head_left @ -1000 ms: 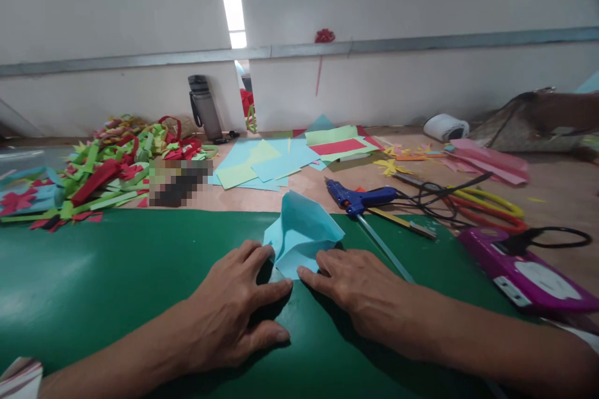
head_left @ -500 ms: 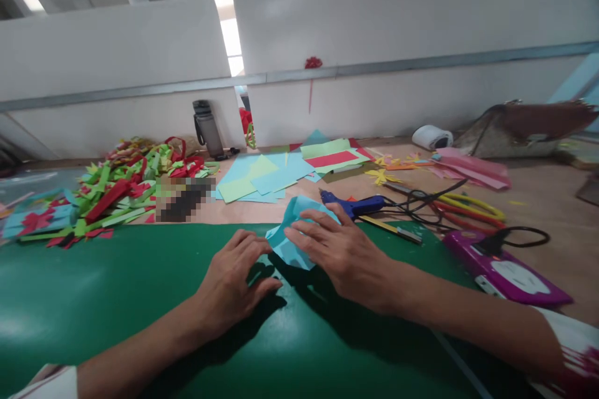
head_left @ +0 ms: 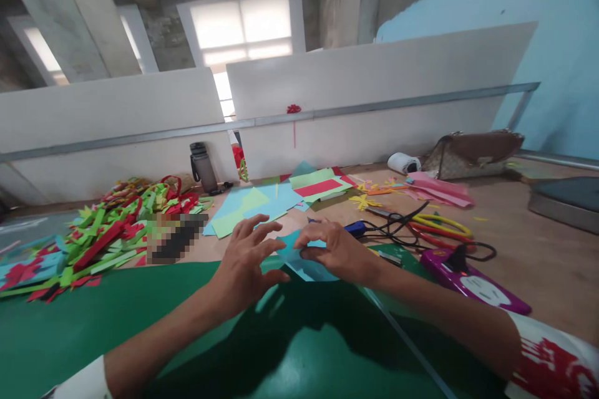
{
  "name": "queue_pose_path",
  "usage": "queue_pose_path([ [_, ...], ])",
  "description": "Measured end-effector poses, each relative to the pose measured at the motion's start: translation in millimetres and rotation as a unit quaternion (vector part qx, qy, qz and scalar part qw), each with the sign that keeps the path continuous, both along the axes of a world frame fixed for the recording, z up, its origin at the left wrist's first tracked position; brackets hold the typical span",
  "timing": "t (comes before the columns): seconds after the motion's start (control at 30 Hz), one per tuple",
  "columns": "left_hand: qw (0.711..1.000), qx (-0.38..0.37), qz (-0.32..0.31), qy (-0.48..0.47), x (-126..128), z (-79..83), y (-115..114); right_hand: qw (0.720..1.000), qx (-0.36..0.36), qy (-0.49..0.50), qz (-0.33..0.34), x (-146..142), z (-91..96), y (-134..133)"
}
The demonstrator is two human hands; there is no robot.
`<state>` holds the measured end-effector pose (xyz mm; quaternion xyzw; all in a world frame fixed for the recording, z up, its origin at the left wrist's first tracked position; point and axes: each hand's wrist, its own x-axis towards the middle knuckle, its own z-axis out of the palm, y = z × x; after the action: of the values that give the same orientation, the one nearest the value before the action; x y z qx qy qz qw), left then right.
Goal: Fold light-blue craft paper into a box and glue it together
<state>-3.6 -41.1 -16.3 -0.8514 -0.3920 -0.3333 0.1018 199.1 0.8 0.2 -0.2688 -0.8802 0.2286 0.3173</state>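
Note:
Light blue folded paper [head_left: 309,265] is pinched between the thumb and fingers of my right hand [head_left: 339,252], held just above the green mat [head_left: 196,336]. My left hand [head_left: 250,255] is at the paper's left edge, thumb and fingers spread apart with nothing gripped. Whether its fingertips touch the paper, I cannot tell. Behind my right hand lies a blue glue gun [head_left: 356,229], partly hidden by the hand. A cutter knife [head_left: 390,257] shows beside my right wrist.
Red and green paper strips [head_left: 116,230] are heaped at left, near a grey bottle [head_left: 202,168]. Coloured sheets [head_left: 262,199] lie at the back. Scissors [head_left: 442,224], black cable and a purple power strip [head_left: 472,280] sit at right, before a brown handbag [head_left: 472,153].
My right hand has closed into a pinch on the paper, which is now tilted flatter. My left fingers have lifted and spread. The head view has tipped upward.

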Motion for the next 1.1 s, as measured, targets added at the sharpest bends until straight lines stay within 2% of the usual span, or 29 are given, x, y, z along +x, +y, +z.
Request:
queue_pose_path([
  [0.1,0.997,-0.066,-0.023,-0.026,10,9.6,9,0.999,-0.028,0.042,-0.011,6,3.6,2],
  [0.2,0.992,-0.099,-0.049,-0.057,18,14.2,11,0.996,-0.067,0.057,-0.019,9,2.2,3],
  [0.43,0.975,-0.175,-0.089,-0.102,18,12.6,8,0.987,-0.136,0.080,-0.025,10,-0.5,5],
  [0.73,0.950,-0.285,-0.055,-0.115,12,18.9,-1,0.969,-0.203,0.140,-0.032,13,-0.4,9],
  [0.9,0.942,-0.323,-0.045,-0.079,16,19.7,-3,0.969,-0.203,0.132,-0.054,10,-0.4,5],
  [1.1,0.927,-0.366,-0.034,-0.072,23,23.2,-5,0.954,-0.276,0.111,0.029,15,3.2,9],
])
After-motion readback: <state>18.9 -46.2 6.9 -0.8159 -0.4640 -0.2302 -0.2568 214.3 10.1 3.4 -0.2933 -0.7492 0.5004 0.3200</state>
